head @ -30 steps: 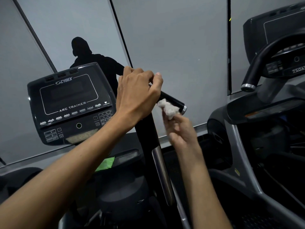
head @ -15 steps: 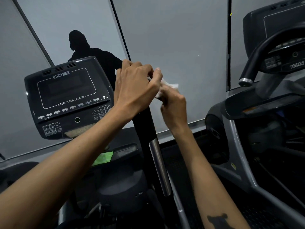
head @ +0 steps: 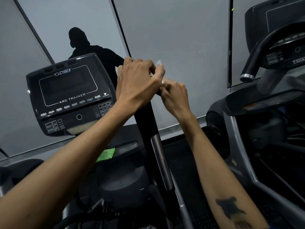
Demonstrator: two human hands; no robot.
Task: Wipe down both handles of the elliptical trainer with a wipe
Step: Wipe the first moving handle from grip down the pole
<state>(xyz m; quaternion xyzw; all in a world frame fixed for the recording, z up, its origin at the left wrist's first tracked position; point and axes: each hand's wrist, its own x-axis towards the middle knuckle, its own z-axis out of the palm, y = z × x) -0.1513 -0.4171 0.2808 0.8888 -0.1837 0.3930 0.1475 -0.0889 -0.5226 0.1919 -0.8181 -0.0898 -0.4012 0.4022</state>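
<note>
The left hand [head: 138,80] is curling its fingers round the top of the elliptical trainer's right handle [head: 145,119], thumb wrapped over toward the right, gripping it firmly. Just beside it, touching at the fingertips, the right hand [head: 175,96] is pinching a white wipe [head: 163,80] against the handle's upper grip, right below the left thumb; only a small pale edge of the wipe is showing between the two hands, and the hand itself is blurred. A faint pale smear [head: 159,62] is sitting just above the left thumb against the wall; whether it belongs to the wipe cannot be told.

The handle is running down from the hands as a black post, with a silver metal strip [head: 160,161] lying along its lower stretch. To the left of the hands the Cybex Arc Trainer console [head: 69,95] is tilting toward the camera, its screen dark. Below the console a green packet [head: 105,154] is resting in the machine's tray. The trainer's other handle cannot be seen. On the right a neighbouring machine's curved black handlebar [head: 257,57] is ending in a silver cap. Behind the console a dark silhouette of a person [head: 82,45] is showing on the grey wall panels [head: 178,38].
</note>
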